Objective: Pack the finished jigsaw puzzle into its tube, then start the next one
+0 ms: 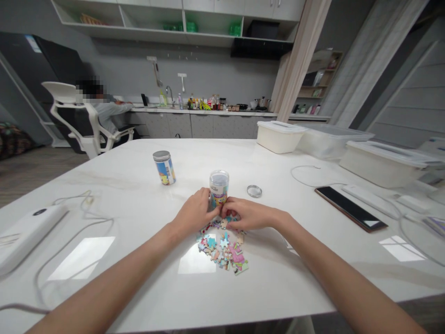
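Observation:
A clear jar (219,188) with a colourful label stands upright, its lid off. My left hand (196,206) is closed around the jar's left side, with the thumb across its front. Just right of the jar's base, my right hand (245,213) has its fingers curled around a few jigsaw puzzle pieces (229,218) at the far end of a loose pile. The rest of the pile (219,250), in pink, blue and green, spreads on the table in front of the jar. My right fingers partly hide the pieces there.
The silver lid (254,190) lies right of the jar. A second, lidded jar (164,168) stands to the left. A phone (349,208), cables and storage boxes (281,137) occupy the white table's (139,287) right side; a white device (31,236) lies left. A person sits at the back left.

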Action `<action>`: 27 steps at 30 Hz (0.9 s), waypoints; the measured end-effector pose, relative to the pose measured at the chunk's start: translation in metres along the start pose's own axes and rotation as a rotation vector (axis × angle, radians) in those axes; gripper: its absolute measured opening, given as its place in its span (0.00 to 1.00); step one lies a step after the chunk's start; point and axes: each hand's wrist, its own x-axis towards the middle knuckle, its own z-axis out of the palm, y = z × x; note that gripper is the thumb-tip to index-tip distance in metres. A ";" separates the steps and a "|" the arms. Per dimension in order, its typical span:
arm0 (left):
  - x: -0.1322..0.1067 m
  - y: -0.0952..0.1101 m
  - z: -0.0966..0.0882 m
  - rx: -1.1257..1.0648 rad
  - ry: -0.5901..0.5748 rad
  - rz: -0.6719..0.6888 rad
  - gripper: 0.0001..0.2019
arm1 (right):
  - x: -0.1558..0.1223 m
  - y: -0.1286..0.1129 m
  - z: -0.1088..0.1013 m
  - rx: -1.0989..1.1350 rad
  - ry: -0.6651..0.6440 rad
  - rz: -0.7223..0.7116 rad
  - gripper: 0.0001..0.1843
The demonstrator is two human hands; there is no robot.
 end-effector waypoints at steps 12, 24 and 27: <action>0.001 0.007 -0.024 0.276 -0.114 0.340 0.18 | 0.008 -0.003 -0.008 0.265 0.578 -0.219 0.23; -0.019 0.056 -0.008 -0.759 -0.136 0.383 0.21 | 0.062 -0.005 -0.065 1.963 1.637 -0.867 0.18; -0.022 0.056 -0.002 -0.788 -0.116 0.366 0.23 | 0.060 -0.003 -0.052 2.112 1.624 -0.979 0.19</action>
